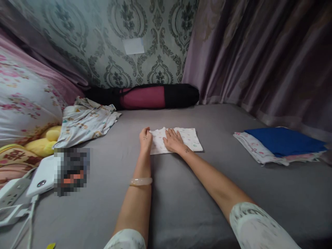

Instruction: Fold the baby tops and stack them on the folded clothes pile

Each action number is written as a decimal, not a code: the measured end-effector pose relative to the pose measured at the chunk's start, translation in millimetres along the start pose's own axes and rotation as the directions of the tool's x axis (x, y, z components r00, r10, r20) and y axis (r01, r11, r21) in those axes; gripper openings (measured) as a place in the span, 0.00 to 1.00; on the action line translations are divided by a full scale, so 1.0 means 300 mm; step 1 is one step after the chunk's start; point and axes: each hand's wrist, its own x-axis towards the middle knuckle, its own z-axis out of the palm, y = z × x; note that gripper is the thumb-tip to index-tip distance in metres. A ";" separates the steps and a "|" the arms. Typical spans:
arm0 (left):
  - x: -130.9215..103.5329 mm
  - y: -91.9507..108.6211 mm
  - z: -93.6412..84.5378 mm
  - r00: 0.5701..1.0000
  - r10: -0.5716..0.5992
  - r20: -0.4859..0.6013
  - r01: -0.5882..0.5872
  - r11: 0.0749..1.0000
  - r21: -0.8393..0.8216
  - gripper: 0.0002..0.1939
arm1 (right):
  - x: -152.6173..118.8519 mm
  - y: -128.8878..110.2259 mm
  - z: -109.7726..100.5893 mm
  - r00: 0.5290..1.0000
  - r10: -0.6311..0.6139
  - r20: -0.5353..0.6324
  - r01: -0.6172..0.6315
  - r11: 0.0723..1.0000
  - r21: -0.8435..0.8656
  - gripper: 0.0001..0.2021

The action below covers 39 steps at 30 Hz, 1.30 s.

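Note:
A white cloth point(190, 138) with a small coloured print lies folded into a flat rectangle on the grey sheet point(189, 193). My left hand point(145, 138) is closed at the cloth's left edge, with its fingers curled and pinching that edge. My right hand point(173, 140) rests flat on the middle of the cloth, palm down and fingers spread. A pale bangle point(140, 181) is around my left forearm.
To the right is a stack of folded cloths, a blue cloth point(285, 141) on top. A rumpled patterned cloth point(86, 121) lies left, near yellow plush point(44, 141), a white device point(44, 174) and a power strip point(12, 192). A black and maroon bag point(142, 97) lies along the wall.

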 end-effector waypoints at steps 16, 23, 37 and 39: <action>-0.006 0.032 -0.015 1.000 -0.013 0.016 0.013 1.000 0.012 0.21 | 0.020 -0.180 0.063 0.965 -0.261 -0.032 0.263 0.957 0.122 0.30; -0.051 0.063 0.015 0.966 0.180 0.185 -0.234 0.913 0.335 0.20 | 0.006 -0.001 -0.028 0.990 -0.076 -0.120 0.090 0.988 0.122 0.27; -0.106 0.028 0.095 0.843 0.117 0.524 -0.478 0.607 0.634 0.26 | -0.033 0.309 -0.052 0.999 0.044 -0.022 -0.044 0.999 -0.001 0.29; -0.102 0.035 0.089 0.838 0.124 0.531 -0.493 0.589 0.640 0.25 | -0.028 0.318 -0.053 0.999 0.025 -0.047 -0.024 1.000 0.010 0.27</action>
